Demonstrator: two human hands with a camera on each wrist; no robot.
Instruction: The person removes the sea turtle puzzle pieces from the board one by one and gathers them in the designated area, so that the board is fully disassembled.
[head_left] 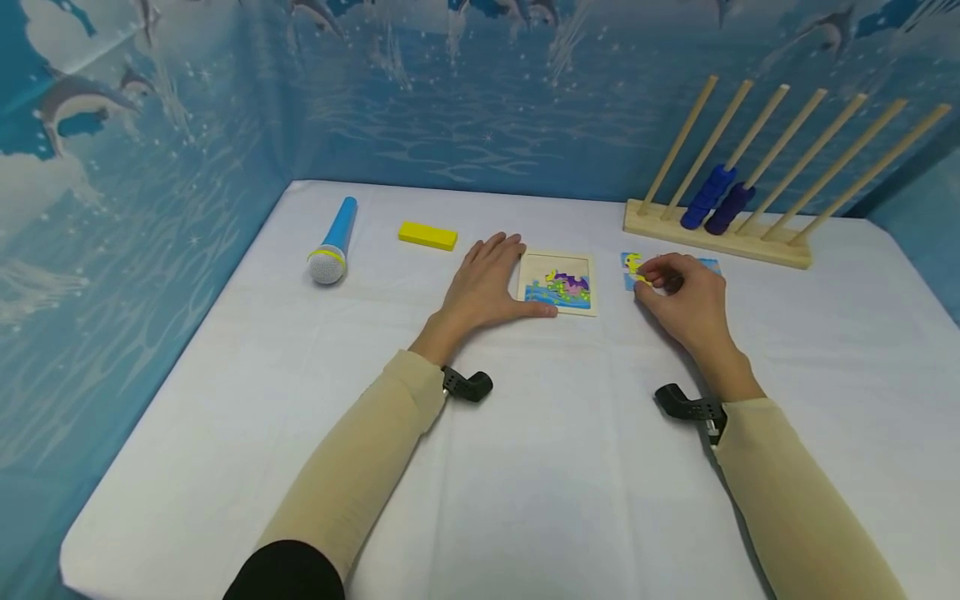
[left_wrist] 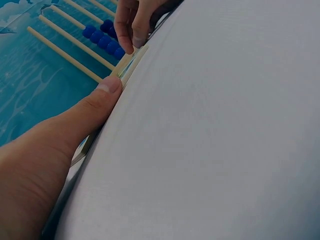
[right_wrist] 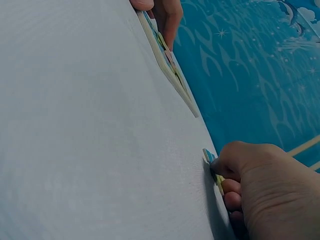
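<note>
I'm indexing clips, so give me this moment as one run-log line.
left hand: touches puzzle tray | right hand: pinches puzzle piece | puzzle tray: partly filled

Head view bright, evenly lit, white surface (head_left: 540, 467) pale; soft shadow along right sleeve (head_left: 783, 483), lower right. Wide-angle stretch toward edges. Wrist views dimmer, greyish, slightly soft. Left wrist darkens lower right; right wrist: shadow beside right hand (right_wrist: 275, 190).

The puzzle tray (head_left: 538, 267) is pale tan, its picture (head_left: 566, 288) blue, purple, pink and yellow-green; the loose piece (head_left: 632, 262) shows yellow on blue. The microphone (head_left: 342, 223) is blue with a yellow ring (head_left: 328, 252), the block (head_left: 427, 235) yellow, the beads (head_left: 705, 202) blue and dark purple, the counter (head_left: 525, 467) white, the backdrop (head_left: 465, 142) dolphin-patterned blue.
</note>
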